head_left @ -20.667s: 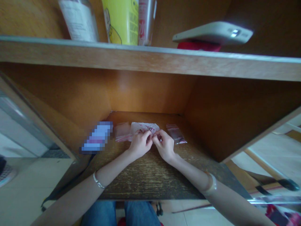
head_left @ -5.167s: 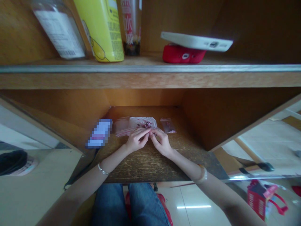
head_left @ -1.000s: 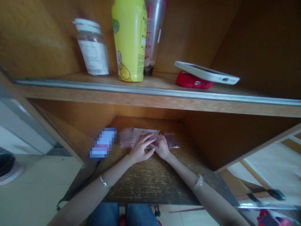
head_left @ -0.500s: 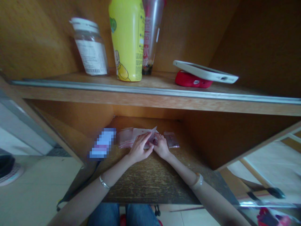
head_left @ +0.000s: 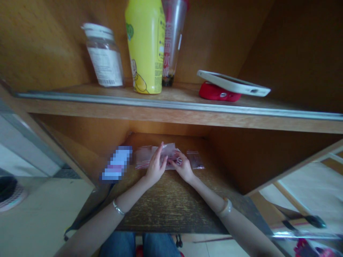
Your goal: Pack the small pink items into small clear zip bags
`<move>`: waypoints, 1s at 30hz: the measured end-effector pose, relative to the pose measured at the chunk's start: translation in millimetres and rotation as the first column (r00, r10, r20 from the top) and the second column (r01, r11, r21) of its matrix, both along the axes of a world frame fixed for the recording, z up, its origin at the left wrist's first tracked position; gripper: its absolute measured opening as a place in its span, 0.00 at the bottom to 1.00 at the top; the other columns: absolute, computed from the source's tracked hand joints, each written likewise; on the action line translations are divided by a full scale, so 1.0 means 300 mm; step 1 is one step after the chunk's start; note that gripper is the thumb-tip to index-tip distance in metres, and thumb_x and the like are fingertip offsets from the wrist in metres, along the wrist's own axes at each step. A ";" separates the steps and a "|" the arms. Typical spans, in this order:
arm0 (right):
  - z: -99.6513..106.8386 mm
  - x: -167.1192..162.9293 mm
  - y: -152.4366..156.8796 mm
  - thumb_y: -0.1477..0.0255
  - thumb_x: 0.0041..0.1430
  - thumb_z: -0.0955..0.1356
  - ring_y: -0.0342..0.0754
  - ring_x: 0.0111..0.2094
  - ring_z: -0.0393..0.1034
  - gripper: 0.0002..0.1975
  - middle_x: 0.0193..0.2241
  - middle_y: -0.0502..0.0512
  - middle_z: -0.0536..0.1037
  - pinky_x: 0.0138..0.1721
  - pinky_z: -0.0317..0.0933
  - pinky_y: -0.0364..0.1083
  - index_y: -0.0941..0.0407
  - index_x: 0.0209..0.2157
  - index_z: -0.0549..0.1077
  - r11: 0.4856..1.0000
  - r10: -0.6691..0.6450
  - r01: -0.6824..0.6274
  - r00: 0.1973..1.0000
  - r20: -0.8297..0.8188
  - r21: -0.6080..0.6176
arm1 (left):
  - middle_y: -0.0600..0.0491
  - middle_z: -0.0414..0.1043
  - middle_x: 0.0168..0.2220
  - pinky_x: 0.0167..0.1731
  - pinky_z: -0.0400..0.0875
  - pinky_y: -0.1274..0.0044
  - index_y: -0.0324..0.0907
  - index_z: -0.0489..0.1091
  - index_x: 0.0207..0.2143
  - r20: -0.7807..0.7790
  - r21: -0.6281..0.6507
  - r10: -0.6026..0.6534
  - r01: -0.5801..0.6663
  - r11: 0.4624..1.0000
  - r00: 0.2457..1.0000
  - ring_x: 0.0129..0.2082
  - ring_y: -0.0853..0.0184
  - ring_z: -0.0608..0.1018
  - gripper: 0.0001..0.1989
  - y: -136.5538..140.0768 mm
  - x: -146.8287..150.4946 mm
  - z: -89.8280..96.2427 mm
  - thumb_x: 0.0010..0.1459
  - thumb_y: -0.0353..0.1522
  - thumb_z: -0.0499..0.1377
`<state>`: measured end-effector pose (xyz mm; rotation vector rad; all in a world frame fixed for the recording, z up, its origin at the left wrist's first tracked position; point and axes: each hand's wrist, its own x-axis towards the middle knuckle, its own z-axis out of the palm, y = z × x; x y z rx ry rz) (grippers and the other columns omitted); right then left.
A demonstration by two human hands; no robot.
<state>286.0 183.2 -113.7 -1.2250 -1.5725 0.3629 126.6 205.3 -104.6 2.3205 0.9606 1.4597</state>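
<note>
My left hand (head_left: pixel 155 168) is at the near side of a small clear plastic bag (head_left: pixel 169 150), its fingers stretched up and its thumb apart from them. My right hand (head_left: pixel 185 169) is closed, thumb and fingers bent round a small dark-red and white thing (head_left: pixel 179 161) at the bag's right side. Its exact kind is too small to make out. Beneath and left of my hands lie several flat clear zip bags (head_left: pixel 143 157) with reddish strips. Another zip bag (head_left: pixel 195 159), with something dark in it, lies just right of my right hand.
A phone with a blurred screen (head_left: pixel 117 163) leans at the left, its dark cord running forward. The shelf (head_left: pixel 171 103) overhead holds a white-capped jar (head_left: pixel 104 59), a yellow bottle (head_left: pixel 146 46), a clear cup (head_left: pixel 174 43) and a white device (head_left: pixel 235 82) on a red case (head_left: pixel 218 92).
My left hand has turned more upright and drawn slightly left, away from my right hand. The clear bag between them now shows more openly. My right hand has barely moved.
</note>
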 end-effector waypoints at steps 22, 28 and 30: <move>0.045 -0.007 -0.028 0.63 0.58 0.65 0.47 0.30 0.71 0.12 0.29 0.53 0.76 0.33 0.64 0.46 0.56 0.38 0.71 1.000 0.001 -0.002 0.983 -0.184 -0.004 | 0.52 0.71 0.35 0.44 0.69 0.72 0.42 0.39 0.64 0.119 -0.168 -0.025 0.045 0.985 0.993 0.37 0.69 0.75 0.30 0.010 0.007 -0.030 0.63 0.34 0.50; 0.058 -0.012 -0.046 0.61 0.59 0.65 0.48 0.32 0.73 0.14 0.31 0.54 0.78 0.36 0.66 0.47 0.55 0.42 0.70 0.999 0.044 -0.050 0.949 -0.313 -0.011 | 0.49 0.72 0.39 0.41 0.71 0.72 0.41 0.54 0.55 0.072 -0.167 -0.005 0.017 0.986 0.997 0.38 0.66 0.76 0.20 0.000 0.008 -0.022 0.62 0.37 0.52; 0.061 -0.014 -0.050 0.61 0.58 0.66 0.48 0.31 0.74 0.14 0.30 0.54 0.78 0.35 0.67 0.47 0.55 0.40 0.70 0.998 0.049 -0.057 0.939 -0.339 -0.013 | 0.49 0.72 0.38 0.40 0.71 0.72 0.42 0.60 0.47 0.022 -0.170 -0.011 0.014 0.985 1.000 0.37 0.66 0.77 0.13 -0.004 0.008 -0.012 0.62 0.38 0.51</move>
